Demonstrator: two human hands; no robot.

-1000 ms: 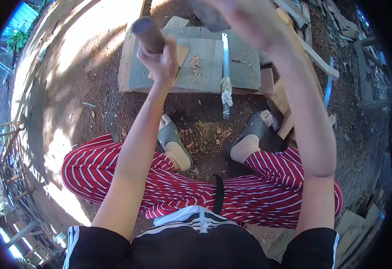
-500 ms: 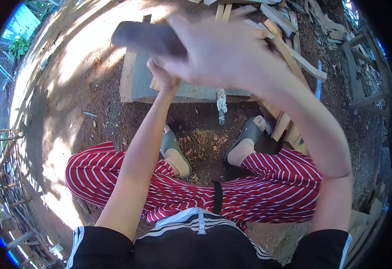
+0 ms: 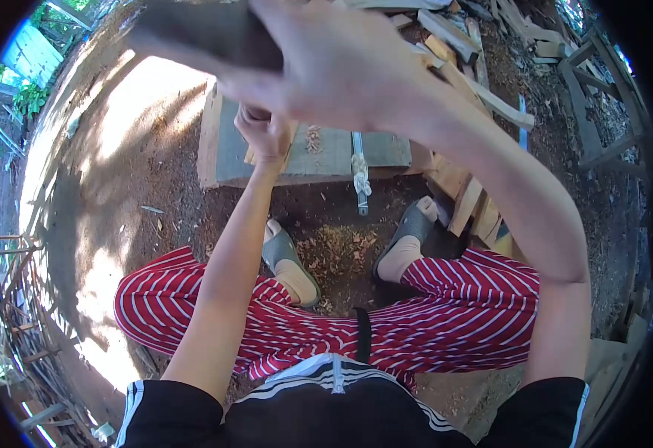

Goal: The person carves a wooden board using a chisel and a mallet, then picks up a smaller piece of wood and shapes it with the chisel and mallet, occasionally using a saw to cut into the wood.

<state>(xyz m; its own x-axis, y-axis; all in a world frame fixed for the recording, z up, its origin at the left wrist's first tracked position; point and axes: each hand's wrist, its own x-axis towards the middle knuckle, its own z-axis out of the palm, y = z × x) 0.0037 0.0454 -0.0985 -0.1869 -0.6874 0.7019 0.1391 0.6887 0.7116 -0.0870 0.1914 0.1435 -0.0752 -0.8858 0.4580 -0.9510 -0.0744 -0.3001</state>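
My right hand (image 3: 334, 67) is raised at the top, its fingers wrapped round a dark block-like object (image 3: 207, 33), which is blurred by motion. Below it, my left hand (image 3: 263, 134) is closed over the left part of a grey wooden block (image 3: 326, 153). Beneath that hand, thin wooden pieces (image 3: 249, 157) show at its edge; the grip itself is partly hidden. To the right, a metal tool with a pale wrapped handle (image 3: 360, 175) lies across the block's front edge. Wood shavings (image 3: 313, 139) rest on top of the block.
Cut wood pieces (image 3: 465, 201) are piled on the right of the block and beyond it. My feet in grey sandals (image 3: 409, 235) stand before the block. A wooden frame (image 3: 592, 112) is at the far right, and sticks (image 3: 20, 299) lie at the left.
My right hand and the dark object have moved up and left, blurred. My left hand stays near the same spot on the block. The view has shifted slightly.
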